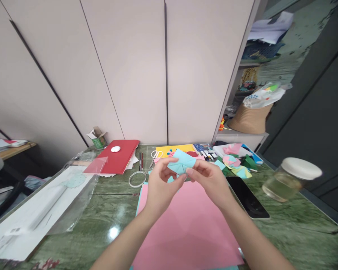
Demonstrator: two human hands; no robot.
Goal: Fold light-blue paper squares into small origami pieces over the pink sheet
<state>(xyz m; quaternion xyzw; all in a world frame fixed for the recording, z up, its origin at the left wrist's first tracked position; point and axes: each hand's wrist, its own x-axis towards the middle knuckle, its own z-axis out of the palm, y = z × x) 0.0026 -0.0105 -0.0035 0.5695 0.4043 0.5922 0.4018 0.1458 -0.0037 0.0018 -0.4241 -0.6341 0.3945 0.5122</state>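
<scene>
A small folded light-blue paper (183, 162) is held up between both hands, above the far end of a large pink sheet (186, 225). Its left side is pinched by my left hand (163, 183), thumb low and fingers curled behind. On the right, my right hand (211, 180) grips the lower right edge, with the thumb on the front face near a crease. Under the pink sheet, light-blue edges show on the green marbled table (107, 210).
A red folder (124, 153), a tape roll (137, 179) and white-handled scissors (157, 154) lie at the back left. Folded coloured papers (232, 161), a black phone (247, 197) and a lidded glass jar (287, 183) are on the right. Plastic-covered white sheets (64, 198) lie left.
</scene>
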